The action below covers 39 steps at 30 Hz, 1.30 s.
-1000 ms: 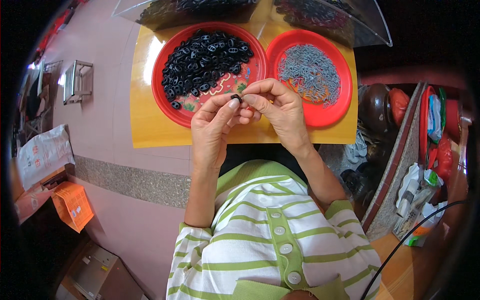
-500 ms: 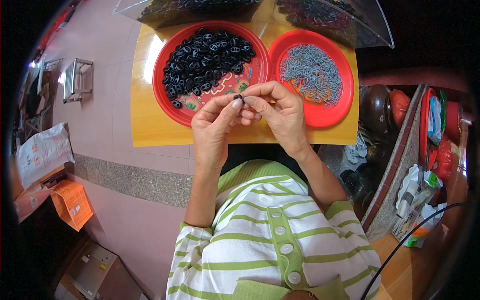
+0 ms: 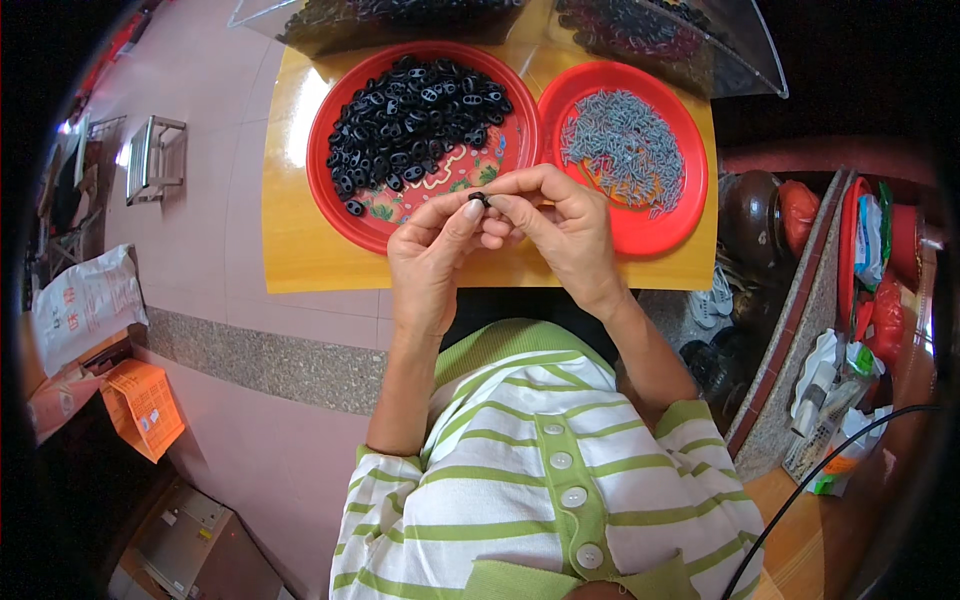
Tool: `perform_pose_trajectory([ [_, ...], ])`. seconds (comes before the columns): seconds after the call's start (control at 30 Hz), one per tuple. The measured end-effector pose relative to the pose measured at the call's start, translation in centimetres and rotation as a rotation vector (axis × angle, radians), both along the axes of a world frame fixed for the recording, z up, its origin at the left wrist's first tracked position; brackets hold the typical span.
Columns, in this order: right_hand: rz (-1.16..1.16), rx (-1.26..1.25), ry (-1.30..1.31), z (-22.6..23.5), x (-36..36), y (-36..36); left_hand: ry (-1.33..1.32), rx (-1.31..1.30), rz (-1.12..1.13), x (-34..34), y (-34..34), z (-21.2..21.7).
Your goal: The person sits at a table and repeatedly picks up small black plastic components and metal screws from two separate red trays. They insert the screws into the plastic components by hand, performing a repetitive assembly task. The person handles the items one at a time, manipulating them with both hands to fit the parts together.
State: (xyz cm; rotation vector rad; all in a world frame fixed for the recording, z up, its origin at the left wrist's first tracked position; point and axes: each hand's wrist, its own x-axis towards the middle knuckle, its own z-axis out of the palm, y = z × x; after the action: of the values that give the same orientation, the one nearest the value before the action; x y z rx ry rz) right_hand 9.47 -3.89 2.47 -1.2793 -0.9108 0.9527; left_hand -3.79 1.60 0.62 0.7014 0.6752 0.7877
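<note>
My left hand (image 3: 428, 255) pinches a small black plastic piece (image 3: 478, 198) between thumb and forefinger, above the near edge of the table. Thumb and forefinger of my right hand (image 3: 572, 240) meet at the piece's right side; anything between those fingertips is too small to make out. Beyond my left hand, a red tray (image 3: 318, 165) with a flowered bottom bears a heap of black plastic pieces (image 3: 405, 115), many showing two holes. To its right, a red plate (image 3: 693, 185) carries a pile of small grey screws (image 3: 622, 140).
Two clear bins (image 3: 400, 22) (image 3: 670, 45) of black parts stand at the table's (image 3: 330, 272) far edge. A metal stool (image 3: 152, 160) and an orange basket (image 3: 145, 408) are at left. Jars (image 3: 752, 215) and bags stand at right, where a black cable (image 3: 830, 455) runs.
Both hands have shifted very slightly right, still pinched together at the black piece. Otherwise nothing has visibly moved.
</note>
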Motion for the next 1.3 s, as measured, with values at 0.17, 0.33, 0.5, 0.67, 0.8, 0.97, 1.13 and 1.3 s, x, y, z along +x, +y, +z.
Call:
perform_pose_trajectory([
  [0.17,-0.041,0.082,-0.531,0.1,0.7,0.5,0.069,0.064,0.042,0.1,-0.3,-0.2],
  [0.33,-0.023,0.060,-0.537,0.2,0.2,0.5,0.080,0.091,0.060,-0.1,-0.3,-0.6],
  [0.5,-0.018,0.050,-0.451,-0.4,-0.4,0.7,0.060,0.040,0.029,-0.6,0.2,-0.7],
  [0.67,0.004,0.081,-0.400,-0.2,-0.8,1.4,0.010,0.012,0.023,-1.4,1.0,-0.5],
  [0.8,0.095,-0.014,-0.350,0.7,0.1,2.9,0.049,0.014,0.070,-1.6,1.6,-0.4],
  [0.97,0.066,0.004,-0.798,-2.0,1.0,5.7,0.073,0.023,0.092,-1.7,1.9,-1.1],
  [1.13,0.060,0.066,-1.019,-3.6,0.6,7.7,0.072,0.034,0.067,-1.8,1.9,-1.5],
  [1.3,0.099,0.050,-1.075,-3.7,0.6,8.1,0.078,0.038,0.054,-2.0,1.9,-1.3],
])
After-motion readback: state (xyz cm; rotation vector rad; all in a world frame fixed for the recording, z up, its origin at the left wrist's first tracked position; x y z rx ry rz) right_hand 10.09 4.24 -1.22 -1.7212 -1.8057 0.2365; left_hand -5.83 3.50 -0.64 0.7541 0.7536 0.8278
